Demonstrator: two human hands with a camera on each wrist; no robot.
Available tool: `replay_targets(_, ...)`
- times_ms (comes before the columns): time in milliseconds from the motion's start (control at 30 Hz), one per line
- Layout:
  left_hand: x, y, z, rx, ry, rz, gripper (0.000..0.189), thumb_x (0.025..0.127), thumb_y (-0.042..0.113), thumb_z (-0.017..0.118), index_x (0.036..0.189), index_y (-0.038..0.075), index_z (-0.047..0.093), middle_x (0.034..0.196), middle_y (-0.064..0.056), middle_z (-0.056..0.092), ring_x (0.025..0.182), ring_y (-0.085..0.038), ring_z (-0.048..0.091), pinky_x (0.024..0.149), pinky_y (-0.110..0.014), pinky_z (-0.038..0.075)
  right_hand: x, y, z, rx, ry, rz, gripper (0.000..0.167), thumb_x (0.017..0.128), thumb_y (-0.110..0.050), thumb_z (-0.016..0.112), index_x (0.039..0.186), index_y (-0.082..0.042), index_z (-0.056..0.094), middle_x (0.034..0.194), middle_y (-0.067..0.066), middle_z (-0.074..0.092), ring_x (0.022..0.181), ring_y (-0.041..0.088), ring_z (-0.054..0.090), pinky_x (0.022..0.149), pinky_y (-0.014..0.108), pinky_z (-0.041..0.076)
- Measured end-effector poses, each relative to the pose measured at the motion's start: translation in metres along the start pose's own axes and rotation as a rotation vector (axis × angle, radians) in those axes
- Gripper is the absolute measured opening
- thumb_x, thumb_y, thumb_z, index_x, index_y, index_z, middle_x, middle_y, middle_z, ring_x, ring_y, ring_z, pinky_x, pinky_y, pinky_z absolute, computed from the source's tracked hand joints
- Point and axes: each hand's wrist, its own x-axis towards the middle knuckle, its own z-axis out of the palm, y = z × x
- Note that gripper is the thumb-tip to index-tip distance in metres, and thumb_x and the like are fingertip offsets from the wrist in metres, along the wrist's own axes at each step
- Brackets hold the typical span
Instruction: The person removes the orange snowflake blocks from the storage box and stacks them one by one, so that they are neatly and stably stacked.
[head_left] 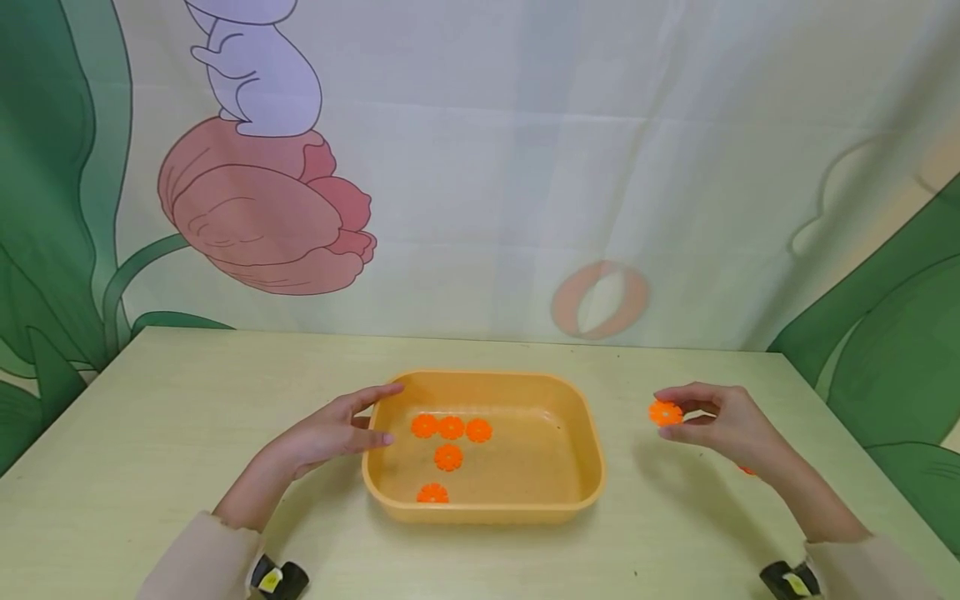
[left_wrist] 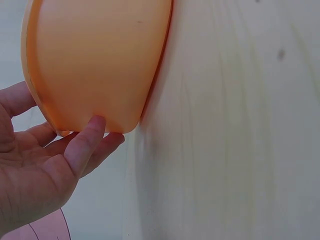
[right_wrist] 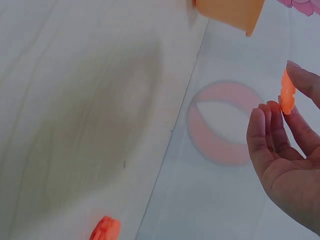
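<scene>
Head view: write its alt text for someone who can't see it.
A person's right hand pinches an orange flower-shaped piece above a pale table, right of a yellow tub holding five similar pieces. The left hand grips the tub's left side; a cartoon-printed curtain hangs behind.

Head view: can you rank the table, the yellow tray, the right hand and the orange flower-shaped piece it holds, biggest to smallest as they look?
1. Table
2. Yellow tray
3. Right hand
4. Orange flower-shaped piece, clearly smallest
</scene>
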Motion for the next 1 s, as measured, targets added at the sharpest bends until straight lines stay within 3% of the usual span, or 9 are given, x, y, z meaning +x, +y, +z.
replay_targets(133,-0.001,0.001,0.000,0.005,-0.004,0.007,0.066,0.085,0.006,0.061,0.142,0.006,0.028,0.149,-0.020,0.010,0.117,-0.038,0.045,0.091,-0.042,0.044,-0.006,0.009,-0.008,-0.036,0.020,0.004,0.050,0.075,-0.021,0.075,0.117,0.002,0.058,0.104,0.001,0.063,0.086,0.005,0.058,0.073,0.021,0.051)
replay_targets(400,-0.001,0.001,0.001,-0.005,-0.005,0.004,0.067,0.085,0.006,0.061,0.143,0.006,0.028,0.149,-0.019,0.011,0.118,-0.038,0.044,0.091,-0.041,0.045,-0.014,0.028,-0.022,-0.094,0.051,0.049,0.053,0.076,-0.024,0.074,0.118,0.002,0.057,0.103,0.002,0.062,0.084,0.003,0.059,0.070,0.022,0.052)
replay_targets(667,-0.001,0.000,0.000,0.019,-0.001,0.006,0.066,0.085,0.008,0.062,0.142,0.007,0.029,0.149,-0.019,0.011,0.115,-0.035,0.046,0.091,-0.041,0.044,-0.022,0.044,-0.031,-0.098,0.087,0.064,0.054,0.076,-0.022,0.074,0.117,0.006,0.056,0.096,-0.015,0.062,0.082,0.000,0.058,0.068,0.021,0.052)
replay_targets(1000,-0.001,-0.001,0.000,0.017,0.005,0.000,0.066,0.085,0.007,0.062,0.142,0.008,0.029,0.150,-0.018,0.011,0.118,-0.038,0.044,0.092,-0.043,0.043,-0.027,0.061,-0.040,-0.090,0.088,0.104,0.049,0.077,-0.019,0.073,0.117,0.005,0.057,0.093,-0.020,0.061,0.082,-0.002,0.058,0.066,0.023,0.052)
